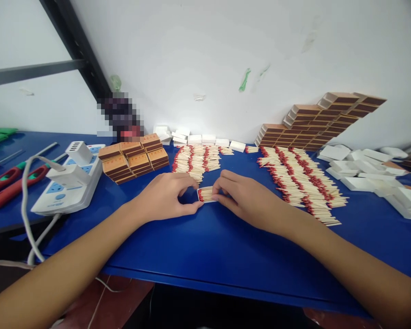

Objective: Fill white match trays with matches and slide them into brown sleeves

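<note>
A small white matchbox tray filled with red-tipped matches [205,194] rests on the blue table [205,256] between my two hands. My left hand [166,197] pinches its left end with thumb and fingers. My right hand [239,196] grips its right end, fingers curled over the matches. Just behind the tray lies a pile of loose matches [197,160]. A longer spread of matches [301,183] runs along the table to the right of my right hand.
Brown closed matchboxes [133,157] are stacked at the left, and more [315,121] lean on the wall at the back right. Empty white trays [373,176] lie at the right and along the wall [198,138]. A white power strip [70,183] and red-handled tools [10,180] sit at the left.
</note>
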